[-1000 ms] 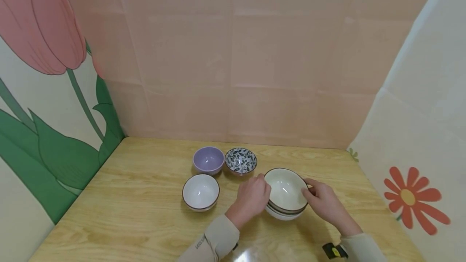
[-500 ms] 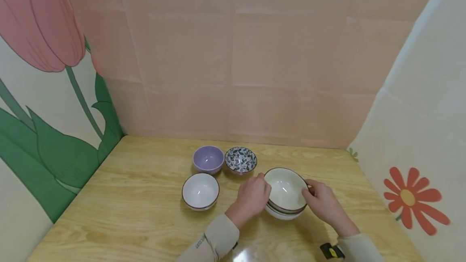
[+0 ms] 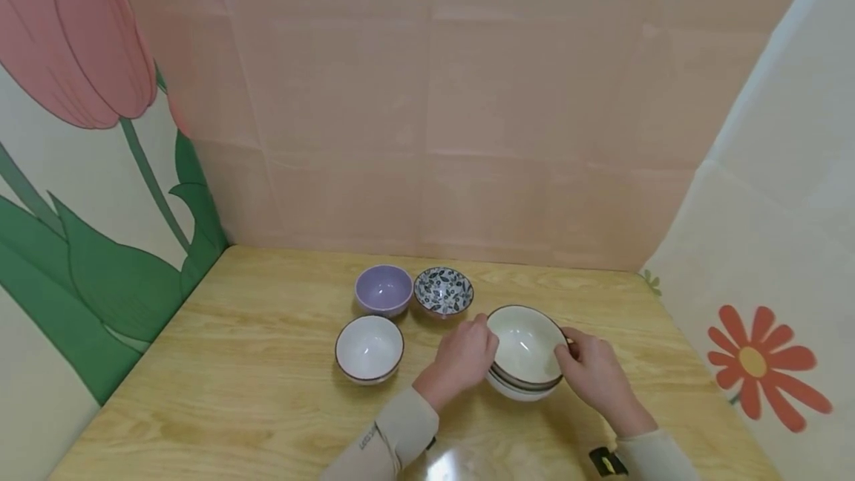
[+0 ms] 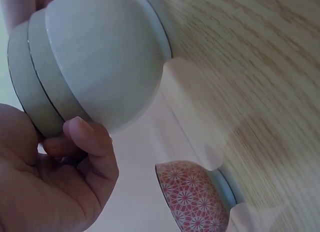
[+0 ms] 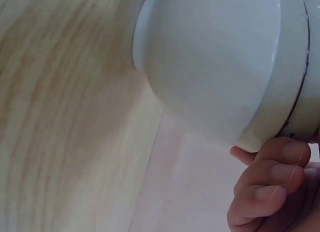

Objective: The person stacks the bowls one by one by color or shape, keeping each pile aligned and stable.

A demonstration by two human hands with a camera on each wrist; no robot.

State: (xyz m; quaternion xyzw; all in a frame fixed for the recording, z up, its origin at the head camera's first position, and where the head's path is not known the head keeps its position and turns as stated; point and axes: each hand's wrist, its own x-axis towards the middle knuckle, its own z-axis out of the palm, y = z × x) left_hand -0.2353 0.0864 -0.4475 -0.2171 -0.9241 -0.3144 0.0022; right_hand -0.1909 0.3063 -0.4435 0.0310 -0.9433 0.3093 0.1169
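On the right of the head view stands a stack of nested bowls, the top one a cream bowl (image 3: 524, 344) with a dark rim. The lowest, a white bowl (image 4: 107, 57), has its foot on the table. My left hand (image 3: 463, 358) pinches the left side of the stack near the rims, fingers curled under them. Opposite, my right hand (image 3: 597, 373) grips the right side, thumb on the top bowl's rim. In the right wrist view its curled fingers (image 5: 272, 174) sit just below the dark rim line. Both wrist views show the stack from the side.
Left of the stack stand a purple bowl (image 3: 384, 290), a bowl with a dark floral pattern (image 3: 444, 291) and a white bowl (image 3: 369, 348) with a dark rim. The wooden table (image 3: 234, 362) meets a pink backdrop (image 3: 427, 132) behind and printed flower sheets at both sides.
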